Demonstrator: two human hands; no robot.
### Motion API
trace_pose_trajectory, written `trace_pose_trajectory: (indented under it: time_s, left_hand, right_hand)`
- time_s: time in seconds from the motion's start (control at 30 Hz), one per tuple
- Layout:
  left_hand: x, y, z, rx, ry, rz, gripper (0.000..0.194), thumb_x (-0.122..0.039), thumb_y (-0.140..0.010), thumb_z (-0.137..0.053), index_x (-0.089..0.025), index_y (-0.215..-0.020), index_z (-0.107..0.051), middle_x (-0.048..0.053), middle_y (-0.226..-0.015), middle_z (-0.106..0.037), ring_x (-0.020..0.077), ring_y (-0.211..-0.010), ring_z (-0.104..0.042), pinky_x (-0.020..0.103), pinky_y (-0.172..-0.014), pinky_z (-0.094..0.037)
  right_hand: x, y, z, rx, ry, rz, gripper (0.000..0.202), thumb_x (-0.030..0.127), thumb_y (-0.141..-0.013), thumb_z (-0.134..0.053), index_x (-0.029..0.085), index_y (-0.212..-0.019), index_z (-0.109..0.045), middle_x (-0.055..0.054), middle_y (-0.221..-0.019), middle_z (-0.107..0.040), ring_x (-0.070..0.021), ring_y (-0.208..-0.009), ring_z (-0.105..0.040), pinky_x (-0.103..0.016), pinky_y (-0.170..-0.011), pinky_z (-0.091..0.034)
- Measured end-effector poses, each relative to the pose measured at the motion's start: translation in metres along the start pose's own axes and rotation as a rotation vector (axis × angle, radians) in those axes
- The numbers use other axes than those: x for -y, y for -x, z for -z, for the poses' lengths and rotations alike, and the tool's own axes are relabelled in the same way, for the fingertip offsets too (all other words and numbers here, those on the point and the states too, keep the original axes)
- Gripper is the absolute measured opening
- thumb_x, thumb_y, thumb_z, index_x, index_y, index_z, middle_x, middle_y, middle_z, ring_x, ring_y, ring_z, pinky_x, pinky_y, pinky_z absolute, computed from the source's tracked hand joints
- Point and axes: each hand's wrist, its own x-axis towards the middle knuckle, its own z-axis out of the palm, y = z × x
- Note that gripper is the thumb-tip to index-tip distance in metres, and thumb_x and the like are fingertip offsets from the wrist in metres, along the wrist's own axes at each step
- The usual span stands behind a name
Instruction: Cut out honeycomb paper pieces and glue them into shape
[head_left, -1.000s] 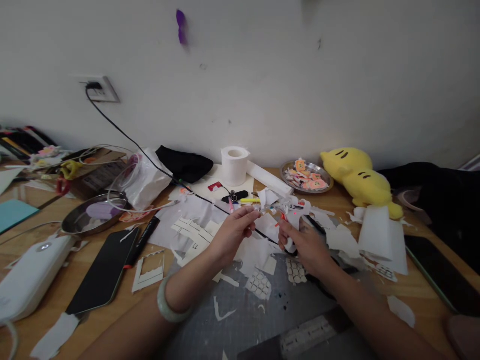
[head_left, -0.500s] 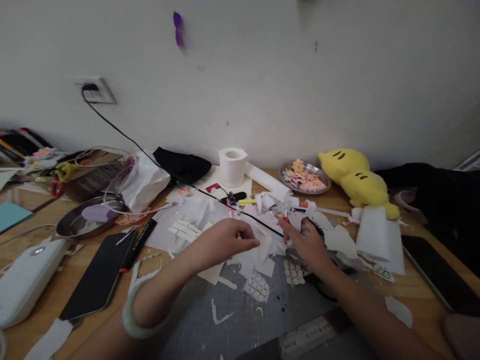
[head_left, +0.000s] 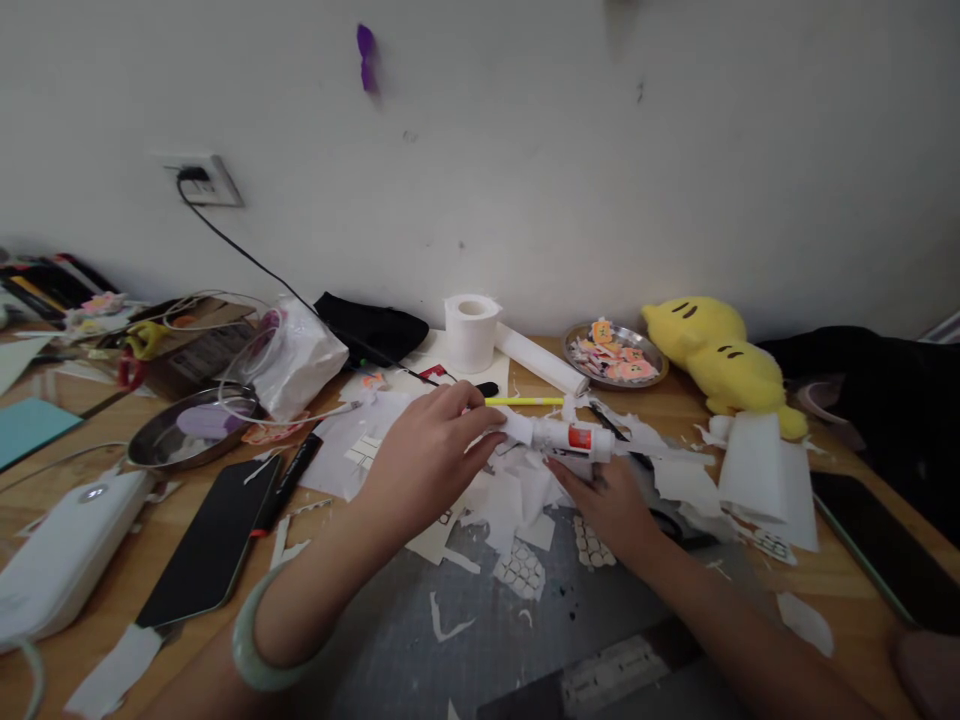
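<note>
My left hand (head_left: 427, 452) grips one end of a white glue stick (head_left: 561, 436) with a red label, held level above a heap of white paper scraps (head_left: 517, 490). My right hand (head_left: 609, 500) lies just under the glue stick's other end, fingers resting on the scraps; whether it holds anything is unclear. A pale green bangle (head_left: 259, 640) circles my left wrist. A grey cutting mat (head_left: 495, 620) lies beneath my forearms, strewn with small cut paper pieces.
A toilet roll (head_left: 471, 330), a yellow plush toy (head_left: 716, 358), a metal dish of stickers (head_left: 613, 352) and a black pouch (head_left: 371, 325) line the wall. At the left are a black phone (head_left: 214, 540), a metal bowl (head_left: 191, 425), a white device (head_left: 64, 550) and a plastic bag (head_left: 296, 355). A dark tablet (head_left: 877, 545) lies at the right.
My left hand moved from the scrap heap and now holds a glue stick lifted above the paper. My right hand shifted slightly toward me, under the stick.
</note>
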Motion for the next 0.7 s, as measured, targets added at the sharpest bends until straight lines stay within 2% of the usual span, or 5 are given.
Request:
trace_pose_trajectory:
  time_s: [0.3,0.5,0.6,0.63,0.7]
  left_hand:
    - [0.001,-0.002,-0.001,-0.055,-0.102,-0.021,0.021,-0.023,-0.089,-0.047,-0.015,-0.083,-0.065,0.006,-0.083,-0.061,0.0190,-0.075,-0.058,0.031,-0.068,-0.043]
    - [0.021,-0.003,0.014,-0.177,-0.193,0.192,0.022,-0.027,-0.088,-0.046,-0.017,-0.085,-0.066,0.006,-0.086,-0.061,0.0175,-0.072,-0.058,0.030,-0.066,-0.044]
    - [0.041,-0.002,0.019,-0.219,-0.241,0.358,0.027,-0.032,-0.089,-0.044,-0.018,-0.088,-0.068,0.007,-0.088,-0.062,0.0183,-0.070,-0.058,0.030,-0.063,-0.043]
    - [0.049,-0.002,0.018,-0.198,-0.278,0.397,0.029,-0.033,-0.089,-0.042,-0.019,-0.090,-0.068,0.007,-0.089,-0.063,0.0197,-0.072,-0.059,0.031,-0.063,-0.044]
    - [0.065,-0.001,0.013,-0.042,-0.313,0.428,0.032,-0.030,-0.088,-0.040,-0.019,-0.089,-0.070,0.008,-0.092,-0.065,0.0223,-0.076,-0.061,0.032,-0.065,-0.045]
  right_hand:
    - [-0.002,0.000,0.002,-0.024,-0.002,-0.039,0.024,0.037,-0.075,-0.065,0.023,-0.093,-0.071,-0.005,-0.099,-0.072,-0.0290,-0.100,-0.063,-0.041,-0.091,-0.045]
    - [-0.004,-0.003,0.005,-0.088,0.021,-0.118,0.022,0.043,-0.072,-0.065,0.023,-0.063,-0.065,-0.002,-0.060,-0.067,-0.0273,-0.076,-0.064,-0.034,-0.066,-0.049]
    - [-0.009,-0.004,0.006,-0.120,0.038,-0.151,0.026,0.045,-0.071,-0.064,0.022,-0.059,-0.060,-0.002,-0.055,-0.063,-0.0260,-0.070,-0.063,-0.032,-0.062,-0.047]
    - [-0.011,-0.005,0.006,-0.129,0.044,-0.161,0.026,0.046,-0.071,-0.064,0.022,-0.059,-0.060,-0.002,-0.056,-0.063,-0.0258,-0.070,-0.062,-0.032,-0.061,-0.047]
    - [-0.013,-0.005,0.006,-0.143,0.052,-0.180,0.026,0.047,-0.070,-0.064,0.022,-0.063,-0.061,-0.003,-0.059,-0.064,-0.0256,-0.069,-0.062,-0.032,-0.060,-0.046]
